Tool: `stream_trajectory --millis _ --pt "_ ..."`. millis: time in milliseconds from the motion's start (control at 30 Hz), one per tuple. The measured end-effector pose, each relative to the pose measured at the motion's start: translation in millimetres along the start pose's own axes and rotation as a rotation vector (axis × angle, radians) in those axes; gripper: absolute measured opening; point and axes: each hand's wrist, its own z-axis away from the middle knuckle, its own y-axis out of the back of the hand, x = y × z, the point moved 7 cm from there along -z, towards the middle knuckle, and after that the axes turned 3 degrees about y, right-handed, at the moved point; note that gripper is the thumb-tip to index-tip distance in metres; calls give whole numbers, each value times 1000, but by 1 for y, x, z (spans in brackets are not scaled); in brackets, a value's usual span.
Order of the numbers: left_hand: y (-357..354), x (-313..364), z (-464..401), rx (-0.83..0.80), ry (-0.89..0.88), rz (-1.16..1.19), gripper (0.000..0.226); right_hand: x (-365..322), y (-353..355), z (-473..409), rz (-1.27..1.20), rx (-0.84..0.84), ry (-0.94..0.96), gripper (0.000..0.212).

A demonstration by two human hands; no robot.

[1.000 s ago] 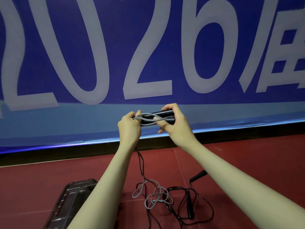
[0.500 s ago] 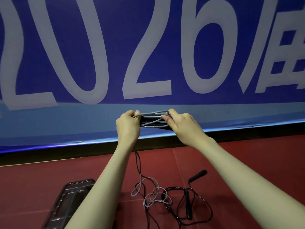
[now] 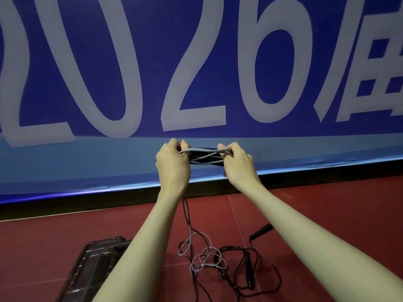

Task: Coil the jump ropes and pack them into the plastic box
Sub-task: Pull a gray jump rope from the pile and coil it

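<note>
I hold a grey jump rope (image 3: pixel 205 154) up at chest height, its cord wound in several turns along its black handles. My left hand (image 3: pixel 172 164) grips the left end of the bundle and my right hand (image 3: pixel 237 163) pinches the cord at the right end. The rest of the grey cord hangs from my left hand to a loose pile (image 3: pixel 202 258) on the floor. A black jump rope (image 3: pixel 248 269) lies tangled beside that pile, one handle (image 3: pixel 261 231) pointing up right. The dark plastic box (image 3: pixel 91 264) sits at lower left, partly behind my left forearm.
The floor (image 3: pixel 327 205) is red mat with thin seams. A large blue banner (image 3: pixel 196 62) with white numerals stands close ahead, above a black base strip (image 3: pixel 87 203).
My right hand has slid from over the handles out to the right end, drawing another turn of grey cord along the bundle. The hands have dropped slightly.
</note>
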Motion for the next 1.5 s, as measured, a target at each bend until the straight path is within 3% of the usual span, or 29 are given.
stream_trajectory --millis 100,300,433,600,800,900,1033,1100,1200,1333,1400,1500 --pt "5 1 -3 40 -2 26 31 -1 0 -1 90 -3 60 33" --pt "8 4 -5 0 71 108 34 -7 1 -2 -282 29 94 32" --pt "7 2 -9 -97 89 13 30 -6 -2 -4 -432 -85 87 16" --pt "8 0 -11 -221 80 -57 34 -14 7 -7 -382 -308 183 14" --pt "9 4 -9 -201 36 -44 35 -15 10 -6 -387 -307 205 18" --pt "10 12 -8 -380 -21 -155 44 -17 15 -6 -354 -345 211 21" --pt "10 15 11 -828 0 -237 49 -23 19 0 -274 -558 270 17" --pt "10 8 16 -958 41 -229 51 -24 19 4 -231 -638 288 17" --pt "10 -2 15 -1014 58 -116 41 -26 20 9 -204 -686 294 28" --pt "10 -18 6 -878 63 240 34 -32 21 16 -292 -736 267 25" --pt "1 -36 5 -797 169 437 32 -37 22 15 -347 -700 270 24" --pt "-28 -50 19 -818 289 646 14 -40 23 7 -427 -566 271 26"
